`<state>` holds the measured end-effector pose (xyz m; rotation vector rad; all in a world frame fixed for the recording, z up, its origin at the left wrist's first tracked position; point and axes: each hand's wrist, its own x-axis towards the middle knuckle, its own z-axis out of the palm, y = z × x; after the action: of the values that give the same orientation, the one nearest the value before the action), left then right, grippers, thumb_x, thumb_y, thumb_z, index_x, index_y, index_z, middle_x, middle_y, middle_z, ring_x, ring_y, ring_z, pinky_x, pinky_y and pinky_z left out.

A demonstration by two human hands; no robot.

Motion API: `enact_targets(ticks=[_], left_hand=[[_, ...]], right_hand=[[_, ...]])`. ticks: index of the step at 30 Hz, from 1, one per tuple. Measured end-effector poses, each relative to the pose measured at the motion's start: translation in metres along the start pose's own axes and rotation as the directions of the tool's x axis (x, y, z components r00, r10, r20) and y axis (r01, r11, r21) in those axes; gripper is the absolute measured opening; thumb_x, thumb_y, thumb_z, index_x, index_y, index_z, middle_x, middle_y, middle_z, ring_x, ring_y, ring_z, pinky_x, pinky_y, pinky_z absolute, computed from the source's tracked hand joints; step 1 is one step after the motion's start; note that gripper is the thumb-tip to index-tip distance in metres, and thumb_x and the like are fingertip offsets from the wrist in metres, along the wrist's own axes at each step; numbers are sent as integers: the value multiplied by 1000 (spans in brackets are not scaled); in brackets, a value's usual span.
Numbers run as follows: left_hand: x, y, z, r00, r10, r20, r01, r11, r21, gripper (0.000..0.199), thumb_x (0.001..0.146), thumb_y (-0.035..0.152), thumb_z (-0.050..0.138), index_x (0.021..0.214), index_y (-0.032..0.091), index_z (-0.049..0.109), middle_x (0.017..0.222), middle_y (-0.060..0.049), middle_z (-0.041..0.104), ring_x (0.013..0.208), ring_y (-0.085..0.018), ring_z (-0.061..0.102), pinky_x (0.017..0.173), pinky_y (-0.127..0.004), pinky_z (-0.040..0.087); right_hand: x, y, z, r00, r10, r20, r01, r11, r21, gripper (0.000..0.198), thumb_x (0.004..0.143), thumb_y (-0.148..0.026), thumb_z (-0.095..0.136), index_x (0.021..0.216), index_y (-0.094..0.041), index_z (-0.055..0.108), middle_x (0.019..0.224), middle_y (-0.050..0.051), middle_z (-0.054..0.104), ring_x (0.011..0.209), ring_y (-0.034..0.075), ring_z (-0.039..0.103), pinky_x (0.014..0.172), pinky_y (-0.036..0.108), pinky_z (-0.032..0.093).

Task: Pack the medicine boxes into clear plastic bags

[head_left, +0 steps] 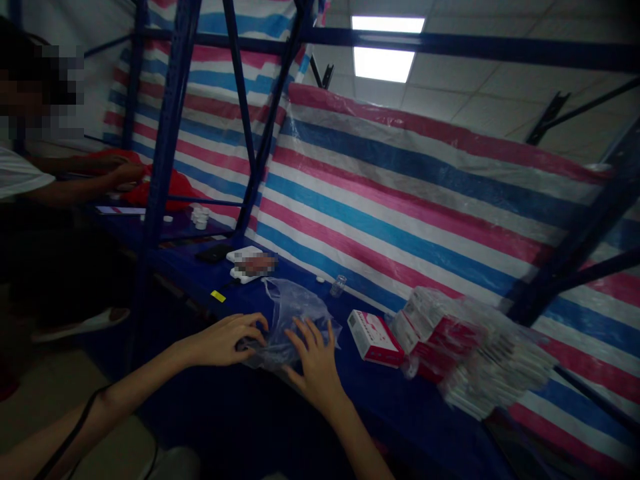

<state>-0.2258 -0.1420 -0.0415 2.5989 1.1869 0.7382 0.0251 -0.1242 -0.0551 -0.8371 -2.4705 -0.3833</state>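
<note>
A clear, crumpled plastic bag [295, 303] lies on the blue tabletop in front of me. At its left edge, my left hand [227, 341] has its fingers curled round some of the thin plastic. My right hand [320, 367] rests over the bag's right side, fingers spread and palm down. Whether anything is inside the bag under my hands cannot be made out. Just right of the bag is a red and white box [375, 338]. Behind the bag are a small clear bottle [339, 285] and a white cap [320, 279].
Wrapped red and white boxes [445, 333] and a bagged stack of pale flat items [500, 367] stand to the right. A yellow sticker [218, 296], white devices [245, 255] and a blue rack post [167, 133] are leftward. Another person's hands [125, 173] touch a red bag [165, 187].
</note>
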Motion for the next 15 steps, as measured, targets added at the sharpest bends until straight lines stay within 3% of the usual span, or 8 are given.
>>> enact_targets(ticks=[2, 4, 6, 9, 10, 12, 14, 15], left_hand=[[2, 1, -5, 998, -23, 55, 30, 990, -134, 23, 82, 38, 49, 93, 24, 64, 111, -1, 54, 99, -17, 53, 89, -25, 37], [5, -4, -8, 980, -102, 170, 147, 949, -278, 45, 86, 50, 34, 82, 19, 66, 97, -4, 60, 89, -17, 56, 80, -25, 43], [10, -11, -5, 921, -230, 316, 334, 882, -331, 67, 86, 59, 20, 68, 15, 66, 77, -7, 63, 71, -18, 59, 67, -26, 46], [17, -21, 18, 824, -335, 458, 528, 748, -403, 78, 79, 70, 15, 67, 12, 65, 61, -8, 61, 51, -16, 55, 52, -27, 44], [20, -22, 29, 822, -316, 475, 539, 701, -467, 77, 77, 72, 17, 72, 12, 64, 61, -8, 61, 50, -15, 55, 49, -26, 43], [24, -22, 49, 866, -250, 433, 482, 646, -591, 68, 74, 73, 29, 80, 13, 61, 65, -6, 62, 50, -14, 55, 48, -24, 43], [28, -20, 62, 921, -234, 310, 386, 644, -660, 55, 70, 67, 47, 78, 13, 57, 66, -3, 61, 54, -13, 55, 51, -23, 43], [31, -19, 63, 938, -246, 246, 348, 650, -675, 50, 68, 63, 53, 77, 14, 54, 66, -2, 60, 55, -13, 55, 51, -22, 43]], right_hand=[[-1, -6, 3, 999, -39, -29, 39, 999, -4, 49, 80, -27, 54, 127, -30, 40, 135, 2, 41, 127, 25, 28, 104, 56, -12], [-2, -9, 7, 998, -53, -38, 54, 998, 29, 41, 80, -17, 50, 118, -31, 50, 128, -2, 49, 126, 22, 30, 103, 55, -16], [-2, -10, 9, 998, -49, -30, 51, 995, 90, 35, 78, -10, 46, 104, -30, 58, 119, -4, 56, 125, 21, 32, 102, 56, -17], [1, -11, 7, 999, -53, 0, 51, 974, 219, 37, 78, -9, 40, 101, -30, 60, 112, -5, 59, 121, 19, 37, 104, 56, -11], [1, -12, 6, 998, -66, 3, 63, 960, 273, 39, 79, -10, 38, 106, -30, 58, 114, -4, 58, 120, 19, 39, 106, 55, -6], [-1, -10, 3, 998, -41, -45, 56, 917, 394, 41, 82, -15, 34, 117, -29, 51, 124, -1, 51, 121, 18, 39, 107, 52, 10], [-6, -2, 0, 974, 122, -190, -6, 855, 519, 40, 87, -21, 30, 123, -27, 44, 134, 3, 40, 124, 20, 35, 103, 47, 27], [-8, 5, -2, 930, 244, -275, -46, 818, 574, 39, 88, -24, 29, 125, -26, 41, 137, 5, 35, 125, 21, 33, 100, 46, 32]])
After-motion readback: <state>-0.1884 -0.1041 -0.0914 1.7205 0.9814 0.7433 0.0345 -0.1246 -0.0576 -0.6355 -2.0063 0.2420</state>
